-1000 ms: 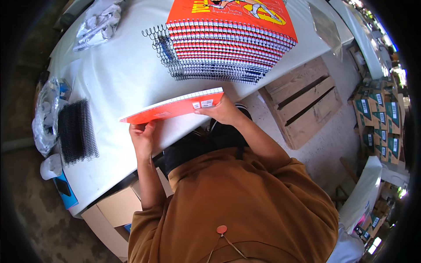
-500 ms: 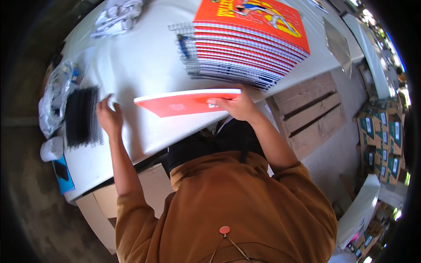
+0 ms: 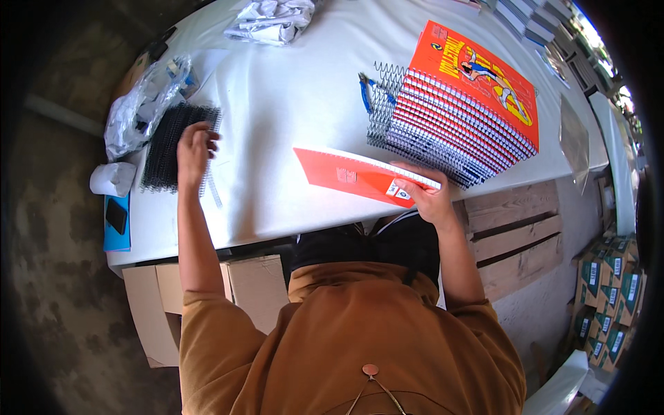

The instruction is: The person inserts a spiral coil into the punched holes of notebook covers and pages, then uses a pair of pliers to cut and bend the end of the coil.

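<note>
My right hand (image 3: pixel 430 197) is closed on the lower right corner of a red-covered notebook (image 3: pixel 346 176), thumb on the cover and fingers behind. The notebook is tilted up above the table's near edge, with a white punched edge along its top. No coil shows along that edge. My left hand (image 3: pixel 197 149) is over the right side of a pile of black spiral binding coils (image 3: pixel 166 149). Its fingers are loosely bent and apart, slightly blurred, and no coil shows between them. Beyond my right hand stands a stack of red spiral-bound notebooks (image 3: pixel 477 90), the top cover showing a volleyball player.
Blue-handled pliers (image 3: pixel 365 93) lie beside the stack's protruding coils. Clear plastic bags (image 3: pixel 149 104), a white roll (image 3: pixel 112 180) and a phone (image 3: pixel 116 216) on a blue item line the table's left. Crumpled white sheets (image 3: pixel 273 21) lie at the back; a wooden pallet (image 3: pixel 515 235) is below right.
My left hand has moved onto the coil pile, its fingers now more bent. The right hand still holds the notebook, now tilted down to the right. The whole view has shifted.
</note>
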### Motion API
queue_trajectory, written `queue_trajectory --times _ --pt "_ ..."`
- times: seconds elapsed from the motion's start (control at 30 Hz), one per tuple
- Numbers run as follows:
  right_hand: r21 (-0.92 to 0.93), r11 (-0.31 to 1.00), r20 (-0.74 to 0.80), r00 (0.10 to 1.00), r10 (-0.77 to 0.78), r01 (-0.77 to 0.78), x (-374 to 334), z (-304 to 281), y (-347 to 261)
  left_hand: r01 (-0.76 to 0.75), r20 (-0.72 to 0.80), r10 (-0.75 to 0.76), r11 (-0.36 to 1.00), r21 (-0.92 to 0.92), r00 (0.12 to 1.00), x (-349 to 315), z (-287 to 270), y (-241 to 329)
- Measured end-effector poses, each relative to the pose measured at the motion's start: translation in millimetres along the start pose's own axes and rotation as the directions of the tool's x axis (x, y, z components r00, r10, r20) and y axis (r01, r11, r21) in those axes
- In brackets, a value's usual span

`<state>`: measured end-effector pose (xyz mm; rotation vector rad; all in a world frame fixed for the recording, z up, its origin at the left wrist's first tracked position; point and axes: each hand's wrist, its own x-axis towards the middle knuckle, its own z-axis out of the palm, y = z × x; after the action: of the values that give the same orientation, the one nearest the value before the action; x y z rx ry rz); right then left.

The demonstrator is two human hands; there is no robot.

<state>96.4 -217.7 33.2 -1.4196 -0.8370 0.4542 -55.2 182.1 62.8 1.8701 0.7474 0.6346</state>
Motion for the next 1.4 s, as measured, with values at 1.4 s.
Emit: queue_trajectory --times 1.4 --pt "-0.198 0.967 -0.007 0.986 -0.164 0.16 -12 11 2 -0.908 0.78 0.466 0.221 0.355 0.418 -57 75 137"
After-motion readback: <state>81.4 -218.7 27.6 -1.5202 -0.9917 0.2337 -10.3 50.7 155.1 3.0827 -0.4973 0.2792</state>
